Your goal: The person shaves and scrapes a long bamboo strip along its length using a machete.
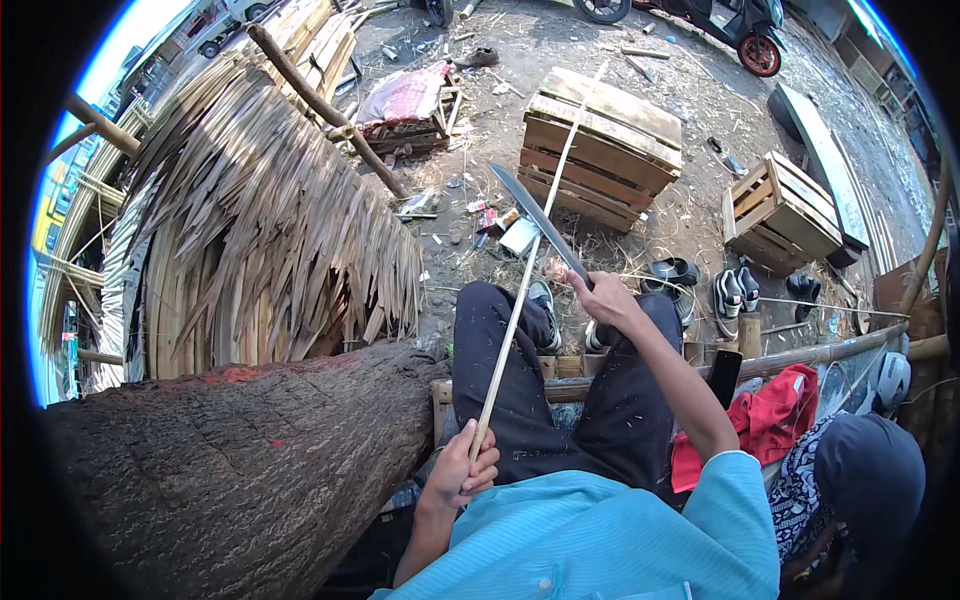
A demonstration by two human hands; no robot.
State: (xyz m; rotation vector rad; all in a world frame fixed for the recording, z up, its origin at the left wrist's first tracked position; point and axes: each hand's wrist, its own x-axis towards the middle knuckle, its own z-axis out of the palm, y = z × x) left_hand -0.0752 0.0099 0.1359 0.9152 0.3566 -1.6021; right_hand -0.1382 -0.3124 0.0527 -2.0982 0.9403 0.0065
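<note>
Bright, hard daylight, crisp focus throughout (short dark shadows), strong fisheye bending and black vignette at edges.

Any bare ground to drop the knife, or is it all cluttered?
Bare dirt lies between the big crate and the small crate, and beyond the big crate toward the scooter. Crowded: shoes by the right hand, litter left of the knife, thatch and log beside the left hand.

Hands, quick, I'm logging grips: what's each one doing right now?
Left hand: closed around the near end of the thin bamboo strip.
Right hand: closed on the handle of the long knife.
</note>
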